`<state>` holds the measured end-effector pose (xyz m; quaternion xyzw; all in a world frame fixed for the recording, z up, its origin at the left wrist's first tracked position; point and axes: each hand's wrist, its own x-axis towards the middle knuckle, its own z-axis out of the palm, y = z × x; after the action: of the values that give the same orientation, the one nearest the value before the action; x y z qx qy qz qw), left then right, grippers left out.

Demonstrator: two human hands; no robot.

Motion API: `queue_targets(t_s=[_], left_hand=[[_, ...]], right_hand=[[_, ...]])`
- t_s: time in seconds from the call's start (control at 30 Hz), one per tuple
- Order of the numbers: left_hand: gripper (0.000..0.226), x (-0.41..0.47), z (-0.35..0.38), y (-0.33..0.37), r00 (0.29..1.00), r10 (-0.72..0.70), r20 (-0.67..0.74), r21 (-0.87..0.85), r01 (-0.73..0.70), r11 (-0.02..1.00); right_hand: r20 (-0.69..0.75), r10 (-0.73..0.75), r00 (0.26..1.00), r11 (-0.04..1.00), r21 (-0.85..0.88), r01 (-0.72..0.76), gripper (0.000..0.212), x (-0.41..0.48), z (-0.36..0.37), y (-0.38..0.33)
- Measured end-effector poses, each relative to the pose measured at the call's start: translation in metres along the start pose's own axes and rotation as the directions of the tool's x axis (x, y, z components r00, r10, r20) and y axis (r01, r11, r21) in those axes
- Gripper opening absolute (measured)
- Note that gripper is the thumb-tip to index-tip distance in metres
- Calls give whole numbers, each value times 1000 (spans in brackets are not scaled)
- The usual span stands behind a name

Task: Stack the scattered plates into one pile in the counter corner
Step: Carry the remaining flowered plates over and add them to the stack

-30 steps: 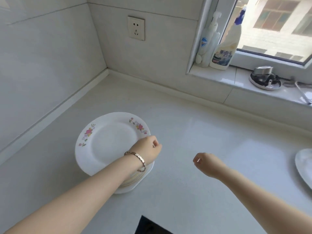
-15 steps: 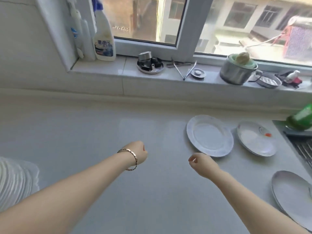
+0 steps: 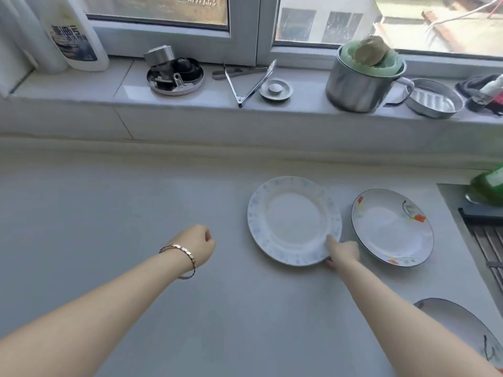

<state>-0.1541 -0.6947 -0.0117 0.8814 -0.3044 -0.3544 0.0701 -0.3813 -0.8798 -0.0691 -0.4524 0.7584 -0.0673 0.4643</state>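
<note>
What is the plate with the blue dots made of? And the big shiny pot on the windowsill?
The blue-dotted plate looks like glazed ceramic or porcelain: smooth, white and softly glossy, though hard plastic can look alike. The pot looks like steel: grey, with bright mirror-like reflections on its side.

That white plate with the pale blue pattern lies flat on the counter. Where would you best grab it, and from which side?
Probably at its near right rim, where the right hand already touches the blue-patterned plate. It lies flat, so only the raised edge offers purchase: thumb on top, fingers slipped beneath. Coming from the person's side avoids the flowered plate close beside it.
</note>
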Motion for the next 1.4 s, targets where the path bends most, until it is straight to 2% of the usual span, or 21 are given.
queue_targets(t_s=[0.1,0.2,0.33,0.47,0.67,0.83,0.93,1.1,1.23,1.4], left_hand=[[15,6,2,-8,998,-70,-10,-70,69,995],[20,7,2,-13,993,-116,-6,-119,115,986],[21,3,-2,-26,988,-151,-15,-188,146,971],[20,-5,-13,-51,981,-187,-45,-289,166,943],[20,-43,-54,-111,970,-198,-140,-351,139,926],[20,-89,-106,-196,936,-224,-272,-346,123,930],[20,-120,-143,-263,888,-283,-361,-393,131,910],[24,-175,-187,-377,798,-392,-458,-414,199,888],[21,-211,-206,-452,722,-489,-490,-476,249,844],[22,-243,-213,-513,655,-579,-486,-549,287,785]], right_hand=[[-2,-33,999,998,49,33,25,-1,-1,-6],[-7,-41,999,987,155,42,23,0,1,-1],[24,-79,997,940,335,67,6,-6,1,-3],[131,-141,981,880,471,64,10,-32,-3,-14],[216,-246,945,877,465,122,13,-108,15,-29],[350,-376,858,870,453,196,18,-194,71,-42],[420,-438,795,861,449,237,16,-257,120,-50],[558,-444,701,880,420,224,18,-359,204,-56],[642,-443,625,890,399,221,21,-423,263,-59],[697,-425,577,905,331,267,17,-486,329,-59]])
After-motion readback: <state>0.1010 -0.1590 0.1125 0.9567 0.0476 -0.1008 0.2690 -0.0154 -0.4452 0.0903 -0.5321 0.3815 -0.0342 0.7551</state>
